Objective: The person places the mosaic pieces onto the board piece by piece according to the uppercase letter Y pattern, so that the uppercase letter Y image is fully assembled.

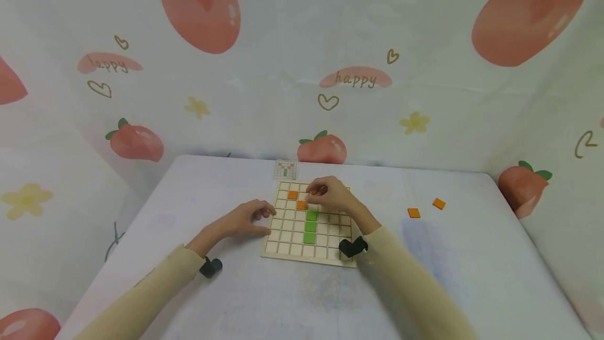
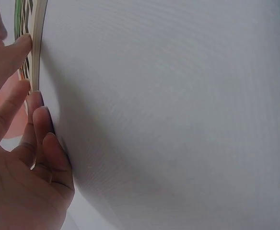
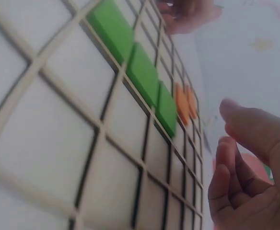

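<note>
"Touching the left edge of the pale, square wooden grid board point(image 1: 285, 236), the left hand point(image 1: 246, 219) shows how wide a spread?"

"Thumb and index finger stand apart, their tips against the board's edge; the remaining fingers bend loosely alongside."

"How are the fingers of the right hand point(image 1: 331, 194) arranged?"

"They are curved, and a narrow gap separates the thumb from the nearest fingertips, which appear bare in the right wrist view. This hand hangs above the far part of the board, near the orange pieces."

"Where do the pieces lie?"

"Three flat green square tiles point(image 1: 310, 226) form a column in adjoining cells. Two flat orange square tiles point(image 1: 301, 205) continue diagonally from its far end, toward the left. Two loose orange square tiles point(image 1: 413, 213) rest on the white table point(image 1: 226, 287), well to the right of the board."

"And beyond the board's far edge?"

"A small card printed with a coloured grid point(image 1: 285, 170)."
</note>
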